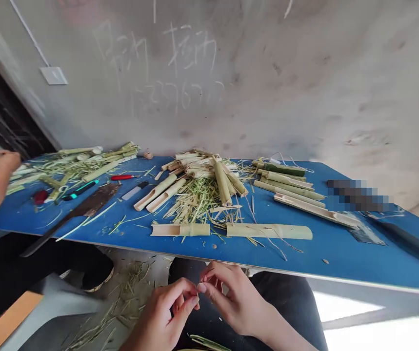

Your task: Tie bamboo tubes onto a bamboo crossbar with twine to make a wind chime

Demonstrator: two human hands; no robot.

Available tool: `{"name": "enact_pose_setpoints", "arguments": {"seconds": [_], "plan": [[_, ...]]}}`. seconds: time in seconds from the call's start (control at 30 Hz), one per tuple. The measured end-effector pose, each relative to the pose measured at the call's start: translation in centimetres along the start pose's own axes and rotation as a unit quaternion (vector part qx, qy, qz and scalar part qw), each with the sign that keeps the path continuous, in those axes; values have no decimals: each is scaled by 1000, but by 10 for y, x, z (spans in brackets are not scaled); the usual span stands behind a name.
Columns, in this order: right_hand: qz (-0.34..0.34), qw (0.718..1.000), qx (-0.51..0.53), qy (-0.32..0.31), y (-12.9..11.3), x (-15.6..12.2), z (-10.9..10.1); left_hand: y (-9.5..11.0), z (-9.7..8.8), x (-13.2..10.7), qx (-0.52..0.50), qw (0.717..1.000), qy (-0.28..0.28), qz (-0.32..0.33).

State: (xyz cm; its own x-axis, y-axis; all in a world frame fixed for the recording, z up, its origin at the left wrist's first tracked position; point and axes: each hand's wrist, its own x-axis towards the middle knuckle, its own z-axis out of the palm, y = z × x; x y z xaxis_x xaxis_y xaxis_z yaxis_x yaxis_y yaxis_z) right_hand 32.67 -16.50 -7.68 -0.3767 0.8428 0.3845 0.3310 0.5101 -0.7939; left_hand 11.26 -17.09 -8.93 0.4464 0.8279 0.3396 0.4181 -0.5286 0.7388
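Grey wall (268,73) at back, white writing on it. Blue surface (348,263) runs along it. Co-worker at far left, one arm over the surface, hand (6,161) balled up; can't tell if it grips anything. Central pile of split bamboo (198,165), shavings (204,192) spilling out in front. More bamboo and shavings heaped at the left end, loose strips on the floor (132,263) too.

Row of bamboo lengths (286,178) right of the pile. Long-handled chopper (97,201) left, handle past the front edge. Another dark handle (410,239) at right, part of that area pixelated.

Two bamboo tubes near the front edge, end to end with a gap: left tube (194,229) cut away over its left half, right tube (246,230) with thin twine (273,239) across it.

Wearer's left hand (170,309) and right hand (229,297) above the lap, below those tubes. Fingertips pinched, meeting; can't tell if something fine is between. Green strip (209,342) under them.

Smaller: black-handled knife (135,190), red-handled tool (122,177).
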Motion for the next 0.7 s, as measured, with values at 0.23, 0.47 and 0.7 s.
{"name": "enact_pose_setpoints", "arguments": {"seconds": [0.23, 0.47, 0.7], "plan": [[-124, 983, 63, -123, -3, 42, 37, -9, -45, -40, 87, 993, 42, -64], [-60, 984, 43, -161, 11, 35, 35, -18, -31, -34, 147, 985, 63, -58], [-80, 984, -72, -141, 5, 38, 13, -38, -12, -6, 213, 967, 135, 44]]}}
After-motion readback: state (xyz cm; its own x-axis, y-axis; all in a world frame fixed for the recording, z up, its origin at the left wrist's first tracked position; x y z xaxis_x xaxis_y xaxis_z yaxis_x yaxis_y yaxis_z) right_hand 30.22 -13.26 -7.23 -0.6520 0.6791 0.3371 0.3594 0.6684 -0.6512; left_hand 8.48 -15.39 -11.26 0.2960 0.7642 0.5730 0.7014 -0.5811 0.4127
